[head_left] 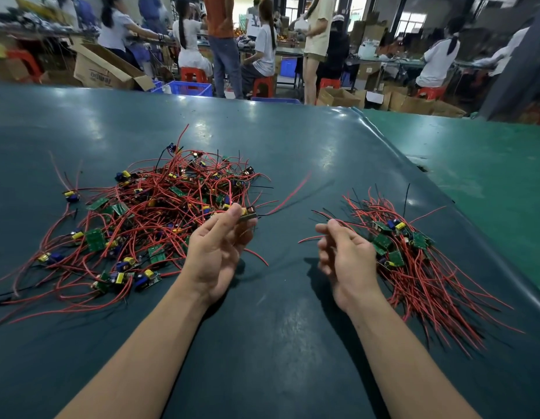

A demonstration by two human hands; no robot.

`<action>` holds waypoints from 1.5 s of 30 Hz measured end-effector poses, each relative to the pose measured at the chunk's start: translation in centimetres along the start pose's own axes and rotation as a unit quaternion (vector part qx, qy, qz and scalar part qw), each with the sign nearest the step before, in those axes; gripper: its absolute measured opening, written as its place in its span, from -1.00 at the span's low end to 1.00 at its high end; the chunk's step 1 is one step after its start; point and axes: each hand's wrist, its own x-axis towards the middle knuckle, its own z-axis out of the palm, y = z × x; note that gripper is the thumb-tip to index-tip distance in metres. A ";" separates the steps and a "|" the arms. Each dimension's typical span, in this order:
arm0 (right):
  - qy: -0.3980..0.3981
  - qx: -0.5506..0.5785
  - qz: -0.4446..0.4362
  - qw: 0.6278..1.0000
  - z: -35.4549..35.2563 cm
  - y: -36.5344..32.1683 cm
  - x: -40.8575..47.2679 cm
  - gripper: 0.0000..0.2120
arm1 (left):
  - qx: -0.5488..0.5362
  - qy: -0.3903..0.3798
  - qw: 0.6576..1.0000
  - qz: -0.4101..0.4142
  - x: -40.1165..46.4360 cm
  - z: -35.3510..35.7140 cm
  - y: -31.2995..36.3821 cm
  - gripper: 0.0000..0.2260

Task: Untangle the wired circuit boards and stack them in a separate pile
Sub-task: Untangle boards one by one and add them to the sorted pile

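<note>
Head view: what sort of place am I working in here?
Most likely an electronics assembly workshop. A tangled heap of wired circuit boards lies on a dark work table, with a sorted pile beside it. Behind are people seated at long benches on red stools, among cardboard boxes.

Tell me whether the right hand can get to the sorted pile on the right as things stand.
Probably yes: the right hand is open beside the sorted pile, its fingers at the nearest boards, with nothing between them. The left hand holds a board, well clear.
</note>
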 end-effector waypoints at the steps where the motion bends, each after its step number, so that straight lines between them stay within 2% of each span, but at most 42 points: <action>1: -0.018 -0.008 0.012 1.000 0.0 0.0 0.0 -0.77 | -0.009 -0.013 1.000 -0.008 0.0 0.0 0.1 -0.80; 7: -0.121 -0.033 0.041 0.991 0.4 -0.1 -0.7 -0.81 | 0.004 -0.042 0.997 -0.067 -0.6 0.3 0.5 -0.77; 12: -0.216 -0.046 0.061 0.973 0.6 -0.3 -1.6 -0.69 | 0.121 -0.084 0.985 -0.088 -1.2 0.9 -0.3 -0.78; 14: -0.251 -0.052 0.053 0.965 0.7 -0.2 -1.9 -0.71 | 0.196 -0.114 0.971 -0.079 -1.4 0.9 -0.8 -0.79; 16: -0.263 -0.058 0.048 0.962 0.6 -0.2 -1.9 -0.76 | 0.242 -0.135 0.957 -0.088 -1.7 0.9 -1.0 -0.77; 22: -0.282 -0.040 0.094 0.954 0.1 -0.1 -1.5 -0.81 | 0.240 -0.177 0.949 -0.107 -2.1 1.0 -0.7 -0.75; 28: -0.220 -0.056 0.066 0.972 0.8 0.5 -1.5 -0.77 | 0.262 -0.157 0.946 -0.110 -1.9 0.8 -0.6 -0.78; 33: -0.151 -0.067 0.019 0.986 1.0 0.5 -1.4 -0.89 | 0.266 -0.154 0.945 -0.116 -1.9 0.6 -0.6 -0.79; 41: -0.013 0.031 -0.036 0.999 0.8 0.3 0.0 -0.85 | 0.280 -0.178 0.936 -0.115 -1.9 0.7 -0.4 -0.80; 45: 0.026 0.058 -0.041 0.997 0.5 0.4 0.5 -0.84 | 0.279 -0.187 0.934 -0.125 -1.9 0.5 -0.4 -0.81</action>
